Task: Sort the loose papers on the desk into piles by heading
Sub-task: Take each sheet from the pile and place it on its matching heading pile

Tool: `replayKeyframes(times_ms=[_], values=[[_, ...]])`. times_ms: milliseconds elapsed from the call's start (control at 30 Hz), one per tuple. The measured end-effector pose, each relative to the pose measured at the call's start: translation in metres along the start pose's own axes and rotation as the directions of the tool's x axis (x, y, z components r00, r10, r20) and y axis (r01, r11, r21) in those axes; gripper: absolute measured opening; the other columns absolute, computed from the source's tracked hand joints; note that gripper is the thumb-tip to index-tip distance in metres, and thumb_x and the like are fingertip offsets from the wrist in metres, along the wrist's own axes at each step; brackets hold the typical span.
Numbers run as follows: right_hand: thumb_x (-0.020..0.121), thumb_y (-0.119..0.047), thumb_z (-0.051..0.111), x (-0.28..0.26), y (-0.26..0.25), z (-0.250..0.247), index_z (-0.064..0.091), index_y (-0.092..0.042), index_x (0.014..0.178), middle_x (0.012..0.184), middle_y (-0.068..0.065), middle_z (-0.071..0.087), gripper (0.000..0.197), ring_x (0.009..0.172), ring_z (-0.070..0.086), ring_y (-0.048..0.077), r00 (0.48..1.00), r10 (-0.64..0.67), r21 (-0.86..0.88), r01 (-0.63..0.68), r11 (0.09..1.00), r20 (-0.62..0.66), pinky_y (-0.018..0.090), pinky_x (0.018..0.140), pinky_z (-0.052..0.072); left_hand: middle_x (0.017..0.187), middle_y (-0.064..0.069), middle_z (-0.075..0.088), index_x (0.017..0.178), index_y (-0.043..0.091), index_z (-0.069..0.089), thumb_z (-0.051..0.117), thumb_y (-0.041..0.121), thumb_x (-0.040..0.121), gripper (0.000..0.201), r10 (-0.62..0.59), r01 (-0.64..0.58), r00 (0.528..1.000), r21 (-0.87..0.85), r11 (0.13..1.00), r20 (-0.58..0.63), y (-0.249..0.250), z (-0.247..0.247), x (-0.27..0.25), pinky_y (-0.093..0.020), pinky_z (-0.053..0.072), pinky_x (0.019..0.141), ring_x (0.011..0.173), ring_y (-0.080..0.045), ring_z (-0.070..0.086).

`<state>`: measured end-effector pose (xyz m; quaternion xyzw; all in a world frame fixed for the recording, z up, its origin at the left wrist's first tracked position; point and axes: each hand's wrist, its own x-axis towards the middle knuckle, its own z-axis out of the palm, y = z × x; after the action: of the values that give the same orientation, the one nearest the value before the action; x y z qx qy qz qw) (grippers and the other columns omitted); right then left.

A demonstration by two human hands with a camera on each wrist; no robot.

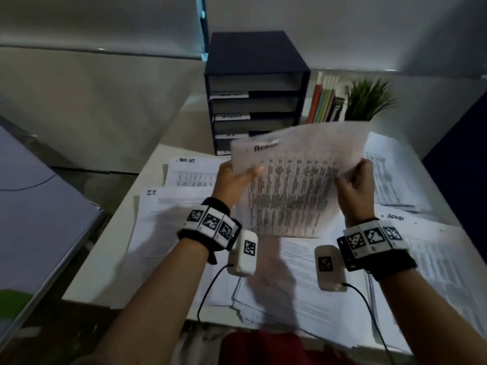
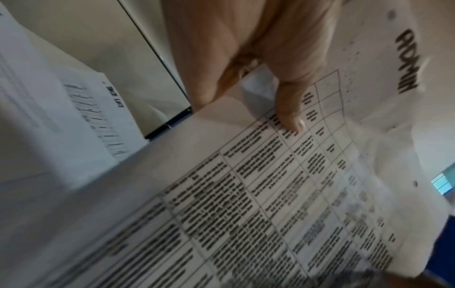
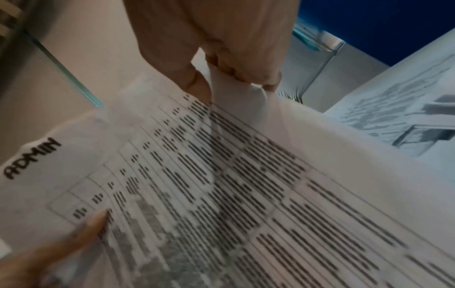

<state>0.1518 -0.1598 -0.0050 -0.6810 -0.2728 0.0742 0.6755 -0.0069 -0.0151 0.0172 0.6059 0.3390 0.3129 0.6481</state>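
Head view. Both hands hold one printed sheet point(image 1: 295, 180) in the air above the desk point(image 1: 110, 264), in front of the dark letter tray point(image 1: 257, 93). The sheet is white, slightly curled, ruled as a table with many narrow columns of blurred black text, and has a handwritten heading at its upper left. The left hand point(image 1: 233, 181) pinches its left edge, thumb on the printed face; the right hand point(image 1: 355, 188) pinches its right edge. Loose papers lie flat on the desk below the held sheet: one headed "I.T." point(image 1: 168, 204) to the left, one headed "TASK LIST" point(image 1: 191, 172) behind that, and one headed "ADMIN" point(image 1: 411, 225) to the right. A row of books point(image 1: 325, 104) and a green plant point(image 1: 369, 100) stand to the right of the letter tray.

Left wrist view. The thumb point(image 2: 290, 109) presses on the table grid of the sheet point(image 2: 246, 194), with fingers curled behind its edge. The heading reads "ADMIN"; two punch holes show along the margin.

Right wrist view. The fingers point(image 3: 246, 74) and thumb clamp a raised fold of the sheet point(image 3: 246, 194). "ADMIN" is legible at the far corner.
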Motion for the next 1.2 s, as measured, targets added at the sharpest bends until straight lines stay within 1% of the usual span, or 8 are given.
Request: replayKeyframes(times_ms=[133,233,433,567,833,967,1100,1200], values=[[0.069,-0.012,0.049,-0.005,-0.006,0.004,0.039,-0.009,0.100,0.085,-0.007,0.047,0.033,0.070,0.048,-0.016,0.999,-0.003,-0.016,0.002,1.000,-0.043,0.004,0.063,0.040,0.065,0.021,0.068,0.081,0.019,0.063,0.065,-0.005,0.080,0.024,0.152,-0.150,0.988,-0.077,0.986,0.020,0.034,0.005,0.022,-0.019,0.054,0.075,0.067,0.005,0.065],[0.074,-0.018,0.058,-0.010,0.000,0.001,0.048,-0.011,0.097,0.084,-0.004,0.055,0.027,0.076,0.054,-0.003,0.996,0.037,-0.095,-0.045,0.994,-0.082,0.011,0.064,0.043,0.086,0.010,0.071,0.100,0.008,0.063,0.064,-0.005,0.081,0.022,0.199,-0.195,0.980,-0.133,0.972,0.019,0.046,0.008,0.038,-0.027,0.052,0.085,0.083,-0.006,0.065],[0.083,-0.008,0.054,-0.013,0.005,-0.015,0.045,-0.016,0.064,0.058,-0.007,0.042,0.023,0.054,0.038,0.004,0.965,0.074,-0.285,-0.146,0.947,-0.250,0.020,0.051,0.031,0.119,-0.005,0.059,0.114,0.012,0.055,0.072,0.023,0.079,0.040,-0.138,0.150,0.985,-0.118,0.982,0.105,0.012,0.019,0.069,-0.042,0.044,0.100,0.114,-0.023,0.056],[0.085,0.004,0.048,-0.010,0.009,-0.033,0.049,-0.005,0.074,0.059,-0.002,0.040,0.014,0.054,0.036,0.010,0.880,0.164,-0.147,-0.253,0.956,-0.446,0.024,0.051,0.031,0.125,-0.010,0.060,0.125,0.009,0.053,0.081,0.052,0.059,0.084,-0.397,0.383,0.852,0.111,0.917,0.342,-0.041,0.032,0.049,-0.045,0.044,0.097,0.114,-0.027,0.057],[0.075,0.017,0.047,-0.006,0.027,-0.127,0.062,0.003,0.097,0.060,-0.002,0.060,0.030,0.051,0.052,0.006,0.810,0.466,0.020,-0.492,0.871,-0.356,0.017,0.044,0.042,0.090,-0.010,0.064,0.129,0.001,0.044,0.056,0.027,0.091,0.047,-0.478,0.411,0.803,0.250,0.877,0.356,-0.085,0.112,-0.009,-0.025,0.050,0.073,0.053,-0.009,0.063],[0.072,0.021,0.038,-0.027,0.043,-0.206,0.055,-0.005,0.068,0.041,-0.004,0.053,0.031,0.041,0.051,0.009,0.710,0.538,0.024,-0.594,0.804,-0.454,0.012,0.038,0.037,0.106,-0.005,0.057,0.096,0.012,0.056,0.055,0.041,0.089,0.030,-0.434,0.184,0.820,0.546,0.818,0.374,-0.104,0.158,-0.035,-0.029,0.044,0.079,0.097,-0.021,0.057],[0.080,0.004,0.045,-0.053,0.078,-0.262,0.051,-0.015,0.055,0.056,0.007,0.047,0.031,0.057,0.046,0.020,0.627,0.560,0.000,-0.666,0.746,-0.542,0.028,0.055,0.038,0.155,-0.001,-0.002,0.145,0.033,0.017,0.059,0.061,0.077,0.084,-0.465,-0.181,0.816,0.915,0.361,0.345,-0.129,0.154,-0.056,-0.046,0.016,0.115,0.143,-0.023,0.002],[0.071,-0.014,0.050,-0.065,0.087,-0.279,0.058,-0.012,0.065,0.070,0.017,0.055,0.010,0.072,0.054,0.028,0.608,0.580,-0.225,-0.770,0.597,-0.542,0.035,0.067,0.040,0.153,0.002,-0.024,0.145,0.040,-0.006,0.056,0.066,0.076,0.096,-0.488,-0.238,0.797,0.927,0.288,0.356,-0.140,0.150,-0.063,-0.050,-0.001,0.115,0.142,-0.021,-0.021]])
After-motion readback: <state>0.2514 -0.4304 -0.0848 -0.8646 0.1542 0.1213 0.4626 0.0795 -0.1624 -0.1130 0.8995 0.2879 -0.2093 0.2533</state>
